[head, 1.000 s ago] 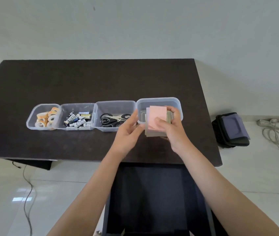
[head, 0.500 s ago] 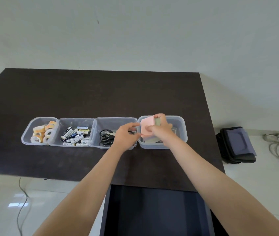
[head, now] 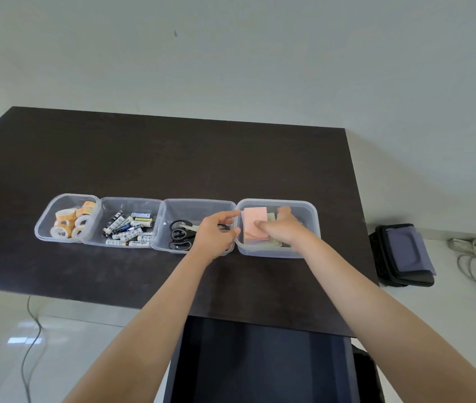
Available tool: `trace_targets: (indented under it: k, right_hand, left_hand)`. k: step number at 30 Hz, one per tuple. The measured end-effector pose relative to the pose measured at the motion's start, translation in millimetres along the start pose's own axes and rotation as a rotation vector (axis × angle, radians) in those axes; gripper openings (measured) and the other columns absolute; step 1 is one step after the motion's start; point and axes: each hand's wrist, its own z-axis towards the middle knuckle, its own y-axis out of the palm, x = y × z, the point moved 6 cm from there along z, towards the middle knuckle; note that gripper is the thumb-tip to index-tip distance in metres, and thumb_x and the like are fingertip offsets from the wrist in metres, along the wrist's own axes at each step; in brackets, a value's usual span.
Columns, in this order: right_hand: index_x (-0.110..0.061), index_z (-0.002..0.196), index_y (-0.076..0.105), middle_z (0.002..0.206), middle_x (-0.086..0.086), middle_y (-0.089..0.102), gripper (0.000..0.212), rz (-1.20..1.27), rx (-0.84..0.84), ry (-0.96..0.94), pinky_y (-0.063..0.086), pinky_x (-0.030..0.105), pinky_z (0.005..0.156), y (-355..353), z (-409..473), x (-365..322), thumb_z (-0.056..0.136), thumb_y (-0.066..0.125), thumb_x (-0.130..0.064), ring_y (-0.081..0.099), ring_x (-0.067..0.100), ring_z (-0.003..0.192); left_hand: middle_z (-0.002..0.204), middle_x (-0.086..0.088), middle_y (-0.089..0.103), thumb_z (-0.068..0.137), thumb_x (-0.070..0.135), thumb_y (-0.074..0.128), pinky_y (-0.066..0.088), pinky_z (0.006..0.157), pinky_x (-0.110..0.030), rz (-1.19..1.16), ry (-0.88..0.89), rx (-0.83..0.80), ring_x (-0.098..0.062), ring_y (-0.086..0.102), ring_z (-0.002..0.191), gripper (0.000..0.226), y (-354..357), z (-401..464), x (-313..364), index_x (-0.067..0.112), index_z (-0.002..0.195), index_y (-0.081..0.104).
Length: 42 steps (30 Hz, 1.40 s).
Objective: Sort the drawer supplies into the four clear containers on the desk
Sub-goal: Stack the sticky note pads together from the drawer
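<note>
Four clear containers stand in a row on the dark desk point(head: 172, 158), seen from the head camera. From left: tape rolls point(head: 72, 222), batteries point(head: 130, 228), scissors point(head: 180, 232), and sticky notes in the rightmost container point(head: 311, 212).

The right hand point(head: 280, 228) reaches down inside that container, thumb and fingers closed on the pink sticky notes point(head: 254, 223), which lie flat and low among other pads, directly under the grip. The left hand point(head: 216, 232) hovers over the scissors container, just beside the shared rims, fingers loosely curled and holding nothing that I can see.

The right hand is plainly the nearer one; release looks to need only an opening of the fingers and a straight lift clear.

The drawer point(head: 260, 362) below the desk edge is open, and its visible part shows no supplies.
</note>
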Motion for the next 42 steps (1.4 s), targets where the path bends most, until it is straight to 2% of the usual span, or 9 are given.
trace_targets:
  k: [2, 6, 10, 15, 18, 23, 33, 38, 42]
  right_hand:
    - [-0.010, 0.128, 0.048, 0.116, 0.003, 0.061, 0.055, -0.015, 0.008, 0.000, 0.051, 0.037, 0.086, -5.6, 2.4, 2.9, 0.085, 0.060, -0.042, 0.059, 0.024, 0.103]
    - [-0.012, 0.110, 0.061, 0.103, 0.002, 0.066, 0.040, -0.077, 0.007, -0.063, 0.050, 0.032, 0.078, -4.3, 2.8, 6.2, 0.083, 0.062, -0.042, 0.062, 0.020, 0.094]
    - [-0.017, 0.104, 0.055, 0.106, 0.000, 0.063, 0.033, -0.067, 0.042, -0.139, 0.048, 0.030, 0.079, -1.6, -1.4, 7.3, 0.084, 0.066, -0.040, 0.059, 0.019, 0.097]
    - [-0.018, 0.115, 0.053, 0.116, 0.000, 0.063, 0.047, -0.089, 0.044, -0.197, 0.052, 0.036, 0.087, -1.2, 1.3, 9.7, 0.079, 0.070, -0.043, 0.059, 0.019, 0.103]
    - [-0.018, 0.119, 0.050, 0.121, 0.000, 0.061, 0.053, -0.097, 0.017, -0.200, 0.051, 0.038, 0.090, -1.1, 1.7, 10.9, 0.078, 0.071, -0.044, 0.058, 0.019, 0.107]
    - [-0.021, 0.123, 0.046, 0.127, -0.002, 0.057, 0.057, -0.080, -0.044, -0.197, 0.050, 0.036, 0.091, -0.8, -0.2, 12.9, 0.077, 0.073, -0.042, 0.055, 0.017, 0.111]
    - [-0.015, 0.127, 0.049, 0.122, 0.000, 0.057, 0.050, 0.097, 0.034, -0.132, 0.048, 0.033, 0.091, -3.1, 5.3, 8.6, 0.084, 0.067, -0.034, 0.052, 0.017, 0.105]
    - [-0.021, 0.137, 0.042, 0.139, -0.002, 0.048, 0.055, 0.273, -0.085, -0.058, 0.049, 0.044, 0.098, -3.6, 8.3, 16.4, 0.087, 0.064, -0.015, 0.048, 0.023, 0.124]
    - [-0.021, 0.136, 0.043, 0.135, 0.001, 0.052, 0.050, 0.388, -0.111, -0.019, 0.048, 0.044, 0.099, -6.1, 8.7, 19.0, 0.090, 0.059, -0.010, 0.053, 0.023, 0.118]
  left_hand:
    - [0.113, -0.009, 0.060, 0.086, 0.008, 0.064, 0.049, 0.059, -0.026, -0.002, -0.001, 0.003, -0.015, 0.049, 0.056, 0.041, -0.2, 0.5, -0.9, 0.027, 0.123, 0.062]
    - [0.114, -0.009, 0.060, 0.086, 0.008, 0.064, 0.049, 0.058, -0.027, -0.006, 0.004, -0.003, -0.016, 0.048, 0.055, 0.041, 1.4, 1.6, -1.3, 0.028, 0.123, 0.062]
    - [0.115, -0.010, 0.060, 0.087, 0.006, 0.062, 0.045, 0.053, -0.024, -0.017, -0.001, -0.010, -0.014, 0.047, 0.054, 0.041, 2.0, 2.2, -2.4, 0.026, 0.123, 0.062]
    - [0.117, -0.010, 0.059, 0.087, 0.008, 0.062, 0.048, 0.057, -0.028, 0.024, 0.020, -0.017, -0.017, 0.050, 0.066, 0.042, 2.6, 4.0, -1.9, 0.028, 0.124, 0.060]
    - [0.120, -0.010, 0.059, 0.087, 0.009, 0.062, 0.054, 0.065, -0.042, 0.054, 0.026, -0.021, -0.037, 0.054, 0.079, 0.042, 2.6, 4.1, -1.7, 0.029, 0.124, 0.059]
    - [0.118, -0.007, 0.058, 0.088, 0.008, 0.061, 0.046, 0.057, -0.027, 0.052, 0.030, -0.023, -0.015, 0.049, 0.071, 0.041, 2.5, 3.7, -1.8, 0.029, 0.123, 0.059]
    - [0.117, -0.007, 0.059, 0.087, 0.010, 0.062, 0.053, 0.066, -0.040, 0.059, 0.048, -0.014, -0.013, 0.048, 0.070, 0.041, 1.9, 3.5, -2.2, 0.029, 0.123, 0.060]
    - [0.116, -0.005, 0.058, 0.089, 0.008, 0.060, 0.045, 0.055, -0.025, 0.058, 0.043, -0.022, -0.013, 0.050, 0.065, 0.041, 2.9, 2.4, 0.5, 0.028, 0.124, 0.058]
    - [0.116, -0.005, 0.058, 0.089, 0.008, 0.061, 0.046, 0.057, -0.026, 0.057, 0.037, -0.022, -0.015, 0.050, 0.071, 0.041, 2.7, 2.2, 0.1, 0.028, 0.124, 0.059]
